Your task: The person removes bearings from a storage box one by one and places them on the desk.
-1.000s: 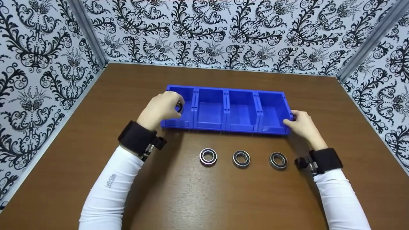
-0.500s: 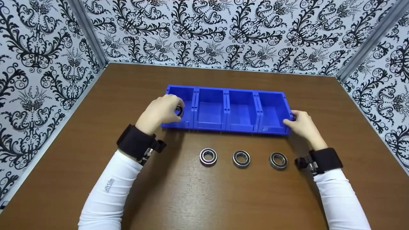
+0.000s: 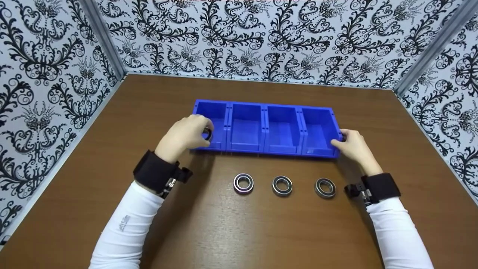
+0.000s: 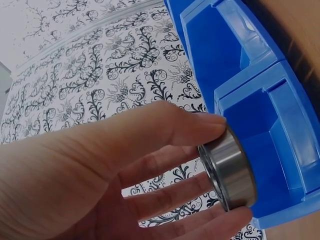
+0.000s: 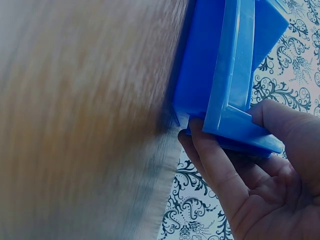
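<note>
The left hand (image 3: pixel 185 136) pinches a steel bearing (image 4: pixel 231 169) between thumb and fingers, over the leftmost compartment of the blue four-compartment bin (image 3: pixel 266 112). The right hand (image 3: pixel 353 147) grips the bin's right front corner, thumb on the rim and fingers against the side wall. Three more bearings (image 3: pixel 282 185) lie in a row on the wooden table (image 3: pixel 239 231), just in front of the bin.

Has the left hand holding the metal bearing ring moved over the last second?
Yes. The left hand with the metal bearing ring has drawn back toward the person, lower against the blue four-compartment bin, from over its leftmost compartment to its front edge.
</note>
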`<state>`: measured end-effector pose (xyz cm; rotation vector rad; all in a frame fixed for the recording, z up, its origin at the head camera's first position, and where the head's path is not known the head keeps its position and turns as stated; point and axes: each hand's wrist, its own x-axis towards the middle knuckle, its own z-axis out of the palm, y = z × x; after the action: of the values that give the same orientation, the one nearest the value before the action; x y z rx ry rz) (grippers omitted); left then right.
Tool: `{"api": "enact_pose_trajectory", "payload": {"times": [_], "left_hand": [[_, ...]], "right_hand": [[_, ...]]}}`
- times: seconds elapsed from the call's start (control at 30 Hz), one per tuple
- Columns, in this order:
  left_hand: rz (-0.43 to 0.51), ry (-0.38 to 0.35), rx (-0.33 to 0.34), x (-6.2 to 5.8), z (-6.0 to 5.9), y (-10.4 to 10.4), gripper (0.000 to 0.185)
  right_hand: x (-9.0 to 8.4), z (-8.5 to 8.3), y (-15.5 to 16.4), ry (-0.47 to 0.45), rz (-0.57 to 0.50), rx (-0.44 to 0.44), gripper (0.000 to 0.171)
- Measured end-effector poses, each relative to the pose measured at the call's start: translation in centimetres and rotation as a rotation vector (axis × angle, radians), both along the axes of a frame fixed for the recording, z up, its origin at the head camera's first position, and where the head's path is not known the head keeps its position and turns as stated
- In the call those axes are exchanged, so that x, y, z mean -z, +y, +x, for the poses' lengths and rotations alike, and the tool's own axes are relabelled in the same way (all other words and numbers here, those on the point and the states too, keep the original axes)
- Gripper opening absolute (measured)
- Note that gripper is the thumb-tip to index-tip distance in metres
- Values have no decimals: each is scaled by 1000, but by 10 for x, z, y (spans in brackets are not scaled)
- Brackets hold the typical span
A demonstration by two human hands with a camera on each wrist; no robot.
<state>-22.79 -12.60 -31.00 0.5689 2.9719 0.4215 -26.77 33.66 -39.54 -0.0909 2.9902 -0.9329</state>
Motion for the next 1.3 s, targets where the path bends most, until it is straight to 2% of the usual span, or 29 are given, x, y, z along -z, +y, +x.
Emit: {"api": "enact_pose_trajectory", "payload": {"times": [0.47,0.77,1.07,1.3], "left_hand": [[-5,-5,23,0,11,0,27],[-3,-28,33,4,16,0,32],[4,-9,53,9,21,0,25],[1,-34,42,11,26,1,27]], "right_hand": [[0,0,0,-19,-15,9,54],[0,0,0,-6,-14,1,52],[0,1,-1,6,-17,0,52],[-1,1,-1,0,-12,1,53]]}}
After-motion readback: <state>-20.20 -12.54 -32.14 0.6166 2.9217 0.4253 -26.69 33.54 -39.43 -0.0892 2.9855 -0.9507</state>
